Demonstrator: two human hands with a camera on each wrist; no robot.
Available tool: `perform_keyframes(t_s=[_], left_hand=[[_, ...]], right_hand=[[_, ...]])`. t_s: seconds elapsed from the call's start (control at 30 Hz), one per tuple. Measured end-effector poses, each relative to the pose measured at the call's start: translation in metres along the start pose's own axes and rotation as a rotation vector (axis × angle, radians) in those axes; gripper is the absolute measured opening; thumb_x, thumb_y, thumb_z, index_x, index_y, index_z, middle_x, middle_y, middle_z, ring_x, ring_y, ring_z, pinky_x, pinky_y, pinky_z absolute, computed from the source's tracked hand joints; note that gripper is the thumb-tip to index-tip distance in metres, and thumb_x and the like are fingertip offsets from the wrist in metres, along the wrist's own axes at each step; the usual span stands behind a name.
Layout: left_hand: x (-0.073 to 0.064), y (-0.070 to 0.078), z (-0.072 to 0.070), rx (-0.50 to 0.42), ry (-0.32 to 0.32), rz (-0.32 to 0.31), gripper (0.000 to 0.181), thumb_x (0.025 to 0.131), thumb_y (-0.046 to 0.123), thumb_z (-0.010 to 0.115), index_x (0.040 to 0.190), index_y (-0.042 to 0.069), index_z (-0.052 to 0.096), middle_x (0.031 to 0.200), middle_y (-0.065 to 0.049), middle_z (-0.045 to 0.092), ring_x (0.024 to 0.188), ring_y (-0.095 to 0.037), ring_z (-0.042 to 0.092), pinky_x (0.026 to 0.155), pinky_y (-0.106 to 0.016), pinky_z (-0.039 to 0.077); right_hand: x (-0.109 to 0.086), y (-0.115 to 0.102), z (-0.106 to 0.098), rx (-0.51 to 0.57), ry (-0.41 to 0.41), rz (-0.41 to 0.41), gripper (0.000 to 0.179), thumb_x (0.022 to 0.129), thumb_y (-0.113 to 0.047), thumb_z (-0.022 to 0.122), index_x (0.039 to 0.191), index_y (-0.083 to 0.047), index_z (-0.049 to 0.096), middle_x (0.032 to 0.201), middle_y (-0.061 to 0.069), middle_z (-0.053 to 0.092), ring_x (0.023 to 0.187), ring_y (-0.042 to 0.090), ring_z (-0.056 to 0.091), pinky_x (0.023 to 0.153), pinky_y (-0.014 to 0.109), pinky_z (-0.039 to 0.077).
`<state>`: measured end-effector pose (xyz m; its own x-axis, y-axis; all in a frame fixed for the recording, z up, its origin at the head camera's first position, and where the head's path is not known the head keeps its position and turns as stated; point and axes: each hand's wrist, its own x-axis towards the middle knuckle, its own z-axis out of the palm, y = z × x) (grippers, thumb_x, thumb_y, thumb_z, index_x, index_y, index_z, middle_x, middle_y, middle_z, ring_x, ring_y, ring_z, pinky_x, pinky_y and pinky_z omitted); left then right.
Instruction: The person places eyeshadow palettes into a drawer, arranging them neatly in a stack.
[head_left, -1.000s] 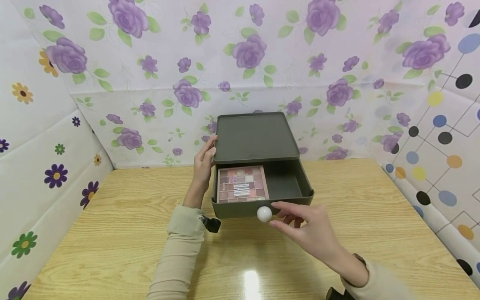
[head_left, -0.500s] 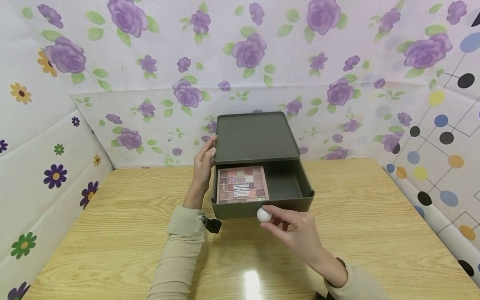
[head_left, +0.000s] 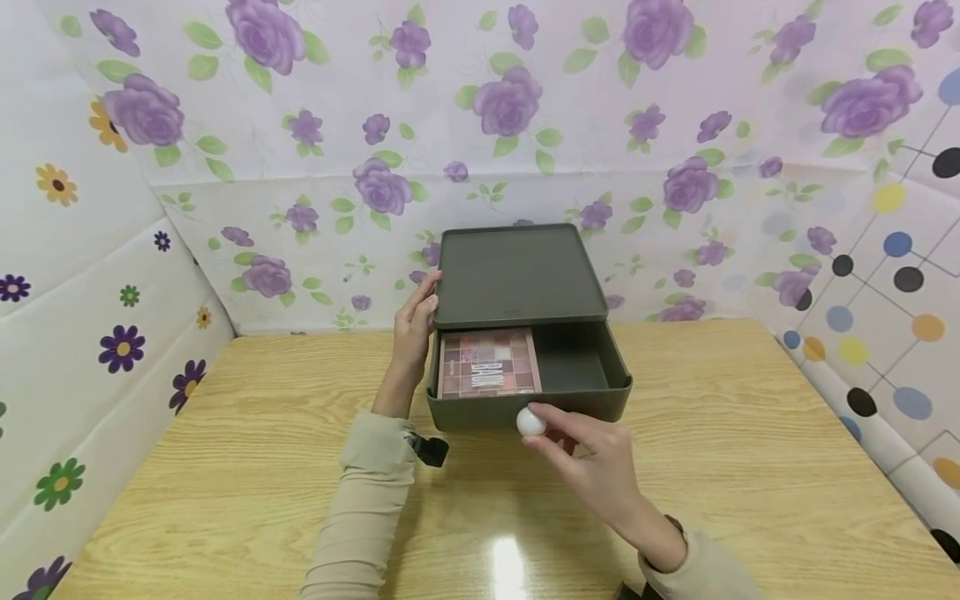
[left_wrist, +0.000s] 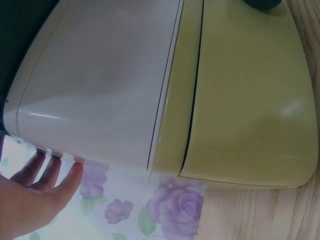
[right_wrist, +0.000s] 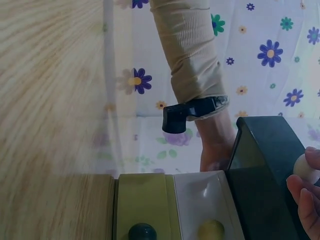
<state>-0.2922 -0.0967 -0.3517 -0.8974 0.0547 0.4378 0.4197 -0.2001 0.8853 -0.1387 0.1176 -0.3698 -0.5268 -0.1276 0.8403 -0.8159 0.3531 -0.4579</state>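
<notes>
A small drawer unit point(head_left: 517, 275) stands on the table with its dark green top drawer point(head_left: 577, 358) pulled out. In it, at the left, lies a pink eyeshadow palette point(head_left: 489, 363). My right hand point(head_left: 596, 458) pinches the drawer's round white knob point(head_left: 531, 422) between thumb and index finger; the knob point(right_wrist: 304, 170) shows in the right wrist view too. My left hand point(head_left: 414, 333) rests its fingertips against the unit's left side. In the left wrist view, its fingers point(left_wrist: 70, 182) touch the edge beside the white middle drawer point(left_wrist: 100, 80).
Below the white drawer is a yellow drawer point(right_wrist: 142, 200) with a dark green knob point(right_wrist: 142, 232). The white drawer has a yellow knob point(right_wrist: 211, 230). A flowered cloth point(head_left: 495, 108) hangs behind the wood-grain table point(head_left: 225, 467). Patterned cloths hang at both sides.
My right thumb and finger have closed in from the right onto the white knob. The top drawer has slid slightly inward with the palette. My left hand stays at the unit's side.
</notes>
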Motion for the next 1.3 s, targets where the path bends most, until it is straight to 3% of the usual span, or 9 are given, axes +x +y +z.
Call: perform_keyframes(t_s=[0.13, 0.23, 0.5, 0.73, 1.0, 1.3], left_hand=[[0.0, 0.0, 0.0, -0.002, -0.004, -0.007, 0.047, 0.092, 0.016, 0.039, 0.136, 0.0, 0.04, 0.144, -0.013, 0.031, 0.13, -0.017, 0.03, 0.098, -0.043, 0.033], [0.0, 0.0, 0.001, -0.013, -0.002, -0.007, 0.048, 0.092, 0.017, 0.04, 0.136, -0.001, 0.04, 0.144, -0.014, 0.031, 0.13, -0.017, 0.031, 0.097, -0.041, 0.034], [-0.002, -0.001, 0.002, -0.007, -0.008, -0.012, 0.049, 0.091, 0.02, 0.041, 0.137, 0.001, 0.04, 0.145, -0.01, 0.032, 0.131, -0.015, 0.03, 0.097, -0.038, 0.034], [-0.002, -0.002, 0.001, 0.012, 0.001, -0.027, 0.051, 0.09, 0.024, 0.043, 0.137, 0.004, 0.042, 0.144, -0.006, 0.034, 0.13, -0.013, 0.03, 0.096, -0.037, 0.033], [-0.002, -0.002, 0.001, 0.024, 0.005, -0.025, 0.053, 0.088, 0.027, 0.043, 0.137, 0.006, 0.042, 0.145, -0.008, 0.032, 0.131, -0.012, 0.029, 0.099, -0.041, 0.03], [-0.002, -0.002, -0.001, 0.053, 0.009, -0.029, 0.05, 0.09, 0.027, 0.041, 0.137, 0.009, 0.043, 0.143, -0.002, 0.035, 0.13, -0.01, 0.03, 0.087, -0.029, 0.032]], right_hand=[[0.003, 0.004, 0.002, -0.019, 0.003, 0.01, 0.028, 0.078, -0.025, 0.07, 0.094, -0.002, 0.071, 0.068, 0.003, 0.066, 0.053, 0.005, 0.052, 0.046, 0.016, 0.04], [0.005, 0.007, 0.004, -0.022, 0.0, 0.027, 0.027, 0.077, -0.022, 0.071, 0.095, -0.002, 0.071, 0.07, 0.003, 0.067, 0.055, 0.005, 0.054, 0.046, 0.016, 0.04], [0.011, 0.016, 0.007, -0.055, -0.008, 0.062, 0.029, 0.067, -0.004, 0.078, 0.095, -0.002, 0.071, 0.071, 0.003, 0.067, 0.056, 0.005, 0.055, 0.047, 0.015, 0.041], [0.017, 0.023, 0.011, -0.078, 0.021, -0.009, 0.034, 0.06, 0.002, 0.079, 0.094, 0.0, 0.07, 0.07, 0.005, 0.067, 0.054, 0.009, 0.056, 0.046, 0.017, 0.042], [0.024, 0.033, 0.013, -0.1, 0.003, 0.072, 0.033, 0.064, -0.002, 0.079, 0.096, -0.003, 0.071, 0.07, 0.004, 0.067, 0.055, 0.006, 0.056, 0.047, 0.017, 0.043], [0.035, 0.044, 0.018, -0.083, 0.005, 0.108, 0.03, 0.068, -0.003, 0.077, 0.097, -0.002, 0.071, 0.072, 0.005, 0.068, 0.055, 0.01, 0.06, 0.049, 0.018, 0.046]])
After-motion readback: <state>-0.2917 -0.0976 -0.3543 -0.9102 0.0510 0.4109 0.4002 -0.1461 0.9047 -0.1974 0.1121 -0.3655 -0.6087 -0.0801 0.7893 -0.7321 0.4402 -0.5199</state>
